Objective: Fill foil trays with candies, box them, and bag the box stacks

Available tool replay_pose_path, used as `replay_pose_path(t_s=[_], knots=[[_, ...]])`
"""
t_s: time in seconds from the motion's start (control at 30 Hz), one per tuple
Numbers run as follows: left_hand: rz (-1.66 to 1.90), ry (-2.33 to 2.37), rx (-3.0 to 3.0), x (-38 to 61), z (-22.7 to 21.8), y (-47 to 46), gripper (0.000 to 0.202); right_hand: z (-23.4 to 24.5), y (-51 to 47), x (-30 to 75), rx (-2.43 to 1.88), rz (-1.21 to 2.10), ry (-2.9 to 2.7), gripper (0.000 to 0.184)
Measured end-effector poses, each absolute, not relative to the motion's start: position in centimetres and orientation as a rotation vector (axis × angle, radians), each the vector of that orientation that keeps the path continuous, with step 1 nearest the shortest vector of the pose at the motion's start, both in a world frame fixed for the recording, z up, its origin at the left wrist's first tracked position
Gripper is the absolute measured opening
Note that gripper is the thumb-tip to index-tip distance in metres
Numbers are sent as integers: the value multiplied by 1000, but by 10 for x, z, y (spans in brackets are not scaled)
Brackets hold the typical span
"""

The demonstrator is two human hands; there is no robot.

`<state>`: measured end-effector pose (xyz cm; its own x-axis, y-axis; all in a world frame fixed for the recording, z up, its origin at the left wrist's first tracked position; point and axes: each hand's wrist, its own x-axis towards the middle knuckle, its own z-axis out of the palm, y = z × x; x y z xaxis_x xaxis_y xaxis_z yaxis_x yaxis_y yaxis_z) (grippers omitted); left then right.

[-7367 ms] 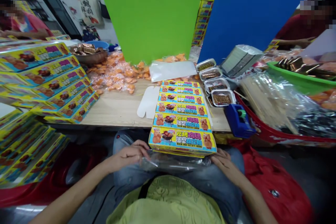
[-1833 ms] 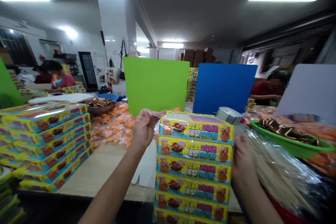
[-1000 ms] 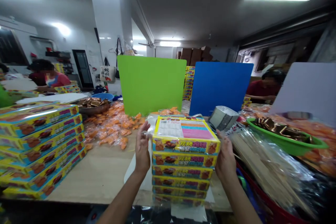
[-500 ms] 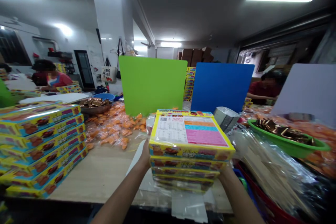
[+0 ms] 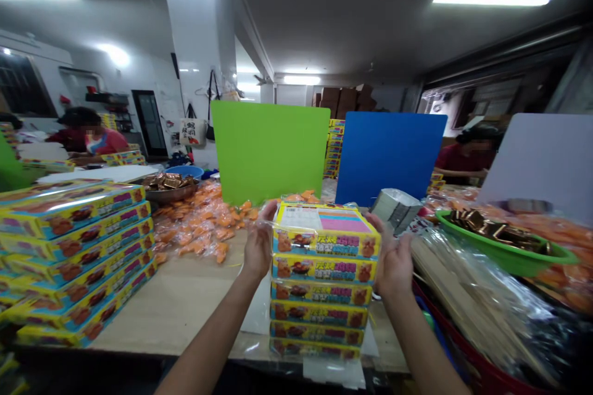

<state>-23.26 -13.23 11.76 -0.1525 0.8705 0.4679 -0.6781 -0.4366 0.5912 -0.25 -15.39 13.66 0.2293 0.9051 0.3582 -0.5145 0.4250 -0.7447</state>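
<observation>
A stack of several yellow, film-wrapped snack boxes point(image 5: 324, 271) stands upright in front of me at the table's near edge. The top box point(image 5: 301, 217) has a printed panel facing up. At its left side is my left hand point(image 5: 258, 244), fingers stretched along the box's edge. My right hand point(image 5: 393, 259) is open at the right side, fingers reaching along the upper boxes and thumb apart. Whether either palm presses on the boxes is hard to tell. Beneath the stack, a white sheet point(image 5: 336, 373) sticks out at the table edge.
More yellow boxes point(image 5: 76, 259) are stacked at left. Orange wrapped pieces point(image 5: 204, 222) lie behind, near a bowl of brown packets point(image 5: 169, 188). Green point(image 5: 271, 151) and blue point(image 5: 391, 157) boards stand ahead. A green basin point(image 5: 504, 247) and plastic-covered packs point(image 5: 467, 296) are at right; co-workers sit beyond.
The stack has turned from askew to squarely facing me and moved slightly lower. Its top box tilts less toward me. My hands have come up along its sides, with more of the fingers showing.
</observation>
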Motion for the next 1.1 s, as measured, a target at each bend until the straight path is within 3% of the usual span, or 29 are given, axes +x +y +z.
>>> replay_pose_path(t_s=[0.07, 0.2, 0.27, 0.43, 0.57, 0.73, 0.93, 1.1], knots=[[1770, 243, 1046, -237, 116, -136, 82, 132, -160, 4, -502, 1089, -917, 58], [1699, 128, 1133, -248, 114, -144, 82, 129, -171, 12, -524, 1070, -1061, 21], [1646, 113, 1207, -256, 110, -148, 79, 131, -173, 14, -507, 1022, -1068, 11], [1568, 162, 1411, -267, 103, -157, 64, 143, -173, 13, -501, 950, -955, 18], [1713, 303, 1309, -265, 120, -152, 24, 156, -171, 8, -520, 927, -920, 23], [1798, 354, 1192, -263, 168, -139, 22, 187, -158, 17, -548, 878, -838, 27], [1734, 310, 1140, -278, 222, -129, 20, 251, -148, 31, -473, 889, -841, 19], [1712, 240, 1260, -297, 265, -150, 20, 304, -166, 19, -426, 829, -887, 25]])
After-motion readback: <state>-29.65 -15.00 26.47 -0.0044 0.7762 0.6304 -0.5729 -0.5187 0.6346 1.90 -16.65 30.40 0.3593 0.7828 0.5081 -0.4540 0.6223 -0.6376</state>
